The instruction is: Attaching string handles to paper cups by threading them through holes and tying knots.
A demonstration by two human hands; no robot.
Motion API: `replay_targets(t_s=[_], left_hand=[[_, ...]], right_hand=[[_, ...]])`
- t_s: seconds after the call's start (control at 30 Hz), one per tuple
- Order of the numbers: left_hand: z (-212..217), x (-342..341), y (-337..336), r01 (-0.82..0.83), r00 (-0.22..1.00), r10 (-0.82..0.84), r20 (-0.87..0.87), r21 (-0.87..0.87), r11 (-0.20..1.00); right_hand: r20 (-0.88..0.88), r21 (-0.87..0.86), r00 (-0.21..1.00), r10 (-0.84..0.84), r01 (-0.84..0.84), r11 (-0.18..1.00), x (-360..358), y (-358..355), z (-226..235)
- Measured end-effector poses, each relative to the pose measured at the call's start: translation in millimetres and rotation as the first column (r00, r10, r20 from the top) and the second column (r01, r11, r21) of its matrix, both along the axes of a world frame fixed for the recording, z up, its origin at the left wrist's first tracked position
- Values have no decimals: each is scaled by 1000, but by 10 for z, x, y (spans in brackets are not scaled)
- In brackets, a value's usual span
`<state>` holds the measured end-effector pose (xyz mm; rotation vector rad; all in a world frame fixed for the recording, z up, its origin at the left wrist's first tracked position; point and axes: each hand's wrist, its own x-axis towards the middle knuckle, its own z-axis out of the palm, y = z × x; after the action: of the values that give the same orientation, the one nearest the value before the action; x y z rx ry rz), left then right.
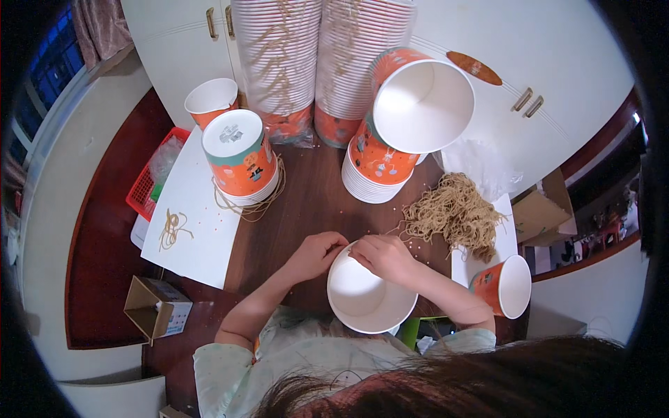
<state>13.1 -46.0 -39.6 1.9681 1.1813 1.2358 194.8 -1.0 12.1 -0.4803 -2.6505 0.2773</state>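
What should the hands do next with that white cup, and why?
Probably reach the right hand to the pile of tan strings beside it. Both hands, the left hand too, pinch the rim of the paper cup, which looks empty inside, and the pile lies just past the fingers.

- A dark brown wooden worktop [306,209] fills the middle of the view.
- White cabinet doors [557,63] with brass handles [527,102] stand behind it.
- At far left a window with blue panes [49,63] and a pink curtain [101,28] meets a pale sill.
- Pale floor [49,292] shows at lower left.
- Light is even and indoor.
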Motion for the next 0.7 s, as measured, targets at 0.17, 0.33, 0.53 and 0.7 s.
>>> replay_targets(t_s=[0.17, 0.33, 0.53, 0.7], left_hand=[[98, 32, -133, 26, 986, 38, 165, -368, 929], [-39, 64, -188, 99, 924, 123, 363, -535, 839], [-84, 122, -217, 166, 895, 107, 433, -545, 822], [-173, 100, -189, 271, 683, 283, 673, -594, 757]], right_hand=[[-48, -48, 995, 85, -88, 995, 30, 120, 61], [16, -78, 995, 97, -96, 992, 68, 75, 59], [59, -133, 998, 2, 6, 991, 108, -64, 137], [100, 41, 995, -8, 4, 999, 163, -82, 242]])
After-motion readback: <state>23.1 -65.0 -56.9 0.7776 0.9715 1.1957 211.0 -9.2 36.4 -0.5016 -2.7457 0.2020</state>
